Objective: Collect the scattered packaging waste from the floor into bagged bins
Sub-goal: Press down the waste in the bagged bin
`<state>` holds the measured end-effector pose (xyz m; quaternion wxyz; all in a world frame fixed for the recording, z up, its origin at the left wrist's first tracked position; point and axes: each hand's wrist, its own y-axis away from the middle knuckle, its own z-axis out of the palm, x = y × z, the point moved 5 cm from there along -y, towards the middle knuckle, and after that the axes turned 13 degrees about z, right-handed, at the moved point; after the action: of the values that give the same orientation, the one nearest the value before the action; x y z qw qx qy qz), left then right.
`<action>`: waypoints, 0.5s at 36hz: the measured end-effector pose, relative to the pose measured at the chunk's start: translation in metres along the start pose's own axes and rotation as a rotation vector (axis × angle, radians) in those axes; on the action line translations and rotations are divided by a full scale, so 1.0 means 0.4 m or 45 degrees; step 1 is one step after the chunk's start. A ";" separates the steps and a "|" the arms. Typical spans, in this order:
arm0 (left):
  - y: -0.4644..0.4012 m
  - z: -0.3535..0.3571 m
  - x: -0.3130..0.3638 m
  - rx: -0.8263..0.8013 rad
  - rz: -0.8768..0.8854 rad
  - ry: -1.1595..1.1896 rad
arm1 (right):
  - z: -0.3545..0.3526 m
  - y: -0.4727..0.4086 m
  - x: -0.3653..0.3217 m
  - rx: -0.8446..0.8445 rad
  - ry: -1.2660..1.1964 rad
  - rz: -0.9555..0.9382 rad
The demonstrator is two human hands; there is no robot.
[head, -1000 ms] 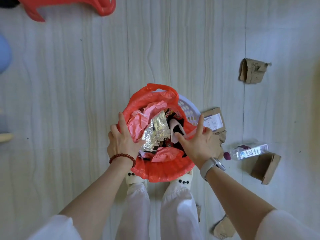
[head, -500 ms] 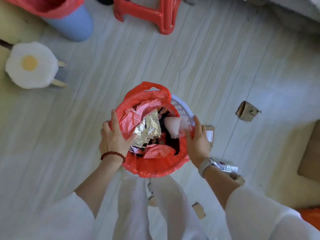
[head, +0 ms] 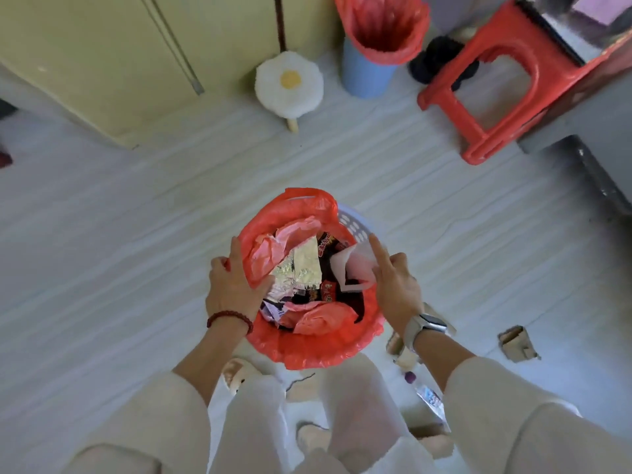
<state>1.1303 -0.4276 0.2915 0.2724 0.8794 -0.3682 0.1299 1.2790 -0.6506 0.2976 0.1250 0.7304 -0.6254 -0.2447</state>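
We stand on a pale, wood-grained floor (head: pixel 119 268) with a yellow cabinet (head: pixel 102 46) at the back, a red plastic stool (head: pixel 496 97) to the right and a blue bin (head: pixel 367 73) lined with a red bag beside a white egg-shaped cushion (head: pixel 290 84). Directly below us is the white basket (head: pixel 355 227) lined with a red bag (head: pixel 307 350), filled with pink plastic (head: pixel 270 248), a silver foil wrapper (head: pixel 301 268) and red-and-black snack packets (head: pixel 326 292).

Our left hand (head: pixel 232 285) grips the left rim of the red bag: the fingers curl over the outside of the rim and the thumb presses on the inside, pinching the plastic between them. A red bead bracelet (head: pixel 229 319) sits on that wrist.

Our right hand (head: pixel 393 282) is at the right rim. Its index finger points straight out over the edge, while the other fingers are curled, apparently holding the white paper piece (head: pixel 352 268) that stands tilted inside the bag; the exact grip is hidden. A watch (head: pixel 425 326) is on this wrist.

On the floor to our right lie a torn cardboard piece (head: pixel 518 343) and, nearer our legs, a plastic bottle (head: pixel 427 395) with a purple cap, both outside the basket.
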 end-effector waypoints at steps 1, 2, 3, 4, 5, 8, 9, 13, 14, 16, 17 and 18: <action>0.019 -0.025 -0.048 0.019 -0.025 0.019 | 0.018 0.021 -0.044 0.003 0.045 -0.052; 0.039 -0.049 -0.096 0.038 -0.050 0.037 | 0.036 0.042 -0.088 -0.012 0.093 -0.108; 0.059 -0.074 -0.148 0.060 -0.074 0.053 | 0.050 0.068 -0.140 -0.036 0.139 -0.174; 0.081 -0.099 -0.202 0.081 -0.100 0.067 | 0.065 0.095 -0.195 -0.060 0.172 -0.234; 0.104 -0.124 -0.257 0.104 -0.126 0.081 | 0.080 0.123 -0.250 -0.085 0.193 -0.286; 0.177 -0.198 -0.421 0.185 -0.222 0.131 | 0.142 0.207 -0.418 -0.175 0.221 -0.419; 0.201 -0.222 -0.474 0.211 -0.258 0.148 | 0.166 0.235 -0.472 -0.190 0.206 -0.456; 0.290 -0.311 -0.674 0.339 -0.417 0.201 | 0.284 0.340 -0.679 -0.281 0.147 -0.490; 0.312 -0.330 -0.722 0.365 -0.467 0.210 | 0.316 0.367 -0.727 -0.308 0.147 -0.498; 0.359 -0.364 -0.814 0.410 -0.577 0.231 | 0.378 0.423 -0.818 -0.337 0.164 -0.561; 0.382 -0.380 -0.856 0.433 -0.625 0.242 | 0.403 0.451 -0.861 -0.331 0.177 -0.595; 0.405 -0.396 -0.898 0.456 -0.668 0.255 | 0.425 0.478 -0.903 -0.325 0.171 -0.609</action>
<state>0.7600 -0.2235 0.3289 0.1726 0.9610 -0.0718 0.2036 0.9931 -0.3133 0.3195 0.1960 0.8501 -0.3897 -0.2952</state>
